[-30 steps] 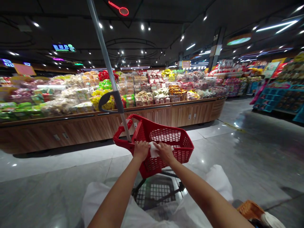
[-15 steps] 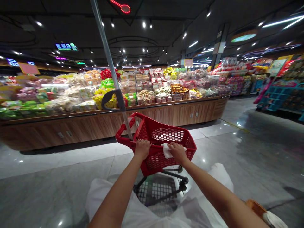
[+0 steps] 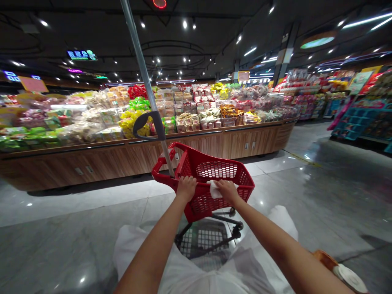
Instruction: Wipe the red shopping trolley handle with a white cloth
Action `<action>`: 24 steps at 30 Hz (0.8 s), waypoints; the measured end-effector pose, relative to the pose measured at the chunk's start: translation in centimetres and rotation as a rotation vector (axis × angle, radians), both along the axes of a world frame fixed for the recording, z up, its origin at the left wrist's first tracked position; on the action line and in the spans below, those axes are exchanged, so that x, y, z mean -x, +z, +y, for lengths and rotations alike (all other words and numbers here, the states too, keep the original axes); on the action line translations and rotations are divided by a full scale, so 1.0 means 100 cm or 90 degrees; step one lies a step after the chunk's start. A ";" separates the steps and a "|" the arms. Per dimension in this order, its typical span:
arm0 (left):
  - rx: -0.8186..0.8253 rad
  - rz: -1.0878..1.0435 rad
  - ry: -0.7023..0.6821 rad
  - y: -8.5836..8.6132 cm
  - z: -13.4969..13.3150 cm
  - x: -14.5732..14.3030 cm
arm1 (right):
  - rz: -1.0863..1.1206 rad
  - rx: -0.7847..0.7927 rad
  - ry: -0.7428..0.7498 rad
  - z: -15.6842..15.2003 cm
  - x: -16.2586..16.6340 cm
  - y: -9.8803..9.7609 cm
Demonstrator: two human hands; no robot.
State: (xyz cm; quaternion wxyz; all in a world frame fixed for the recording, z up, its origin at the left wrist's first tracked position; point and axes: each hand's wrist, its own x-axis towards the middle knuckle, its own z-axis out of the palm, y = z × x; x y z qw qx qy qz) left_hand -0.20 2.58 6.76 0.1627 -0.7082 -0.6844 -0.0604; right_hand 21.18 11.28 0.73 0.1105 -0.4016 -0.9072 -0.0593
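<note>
A red shopping cart point(image 3: 214, 165) with a perforated plastic basket stands sideways before me. My left hand point(image 3: 186, 188) is closed round the near rim, close to the cart's handle end. Farther right on the same rim, my right hand point(image 3: 227, 190) presses a white cloth point(image 3: 215, 189) against the basket, fingers curled over the edge. Part of the cloth is hidden under that hand. A metal pole point(image 3: 139, 53) with a grey loop grip point(image 3: 150, 125) rises at the cart's handle end; its lower end is behind the red frame.
Beyond the cart runs a long wood-fronted display counter point(image 3: 202, 145) heaped with packaged snacks. Teal shelving point(image 3: 355, 120) stands at the right. Grey tiled floor point(image 3: 321, 183) surrounds the cart, and an orange-and-white object point(image 3: 339, 271) lies at the lower right.
My right hand and the cloth have shifted slightly up and left along the rim. My left hand keeps its hold. The view has moved a little.
</note>
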 end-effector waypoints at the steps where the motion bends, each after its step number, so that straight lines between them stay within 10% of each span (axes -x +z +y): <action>1: 0.001 -0.002 0.001 0.000 0.000 -0.001 | -0.004 -0.001 -0.008 0.002 -0.009 -0.001; 12: -0.014 -0.014 0.013 0.000 -0.004 -0.003 | 0.094 -0.010 0.043 -0.031 0.079 0.019; 18: -0.037 -0.011 -0.159 0.027 -0.038 0.058 | 0.044 -0.001 0.059 -0.013 0.040 0.007; 24: -0.203 -0.058 0.082 0.060 -0.042 0.105 | 0.055 0.001 0.045 -0.008 0.025 0.005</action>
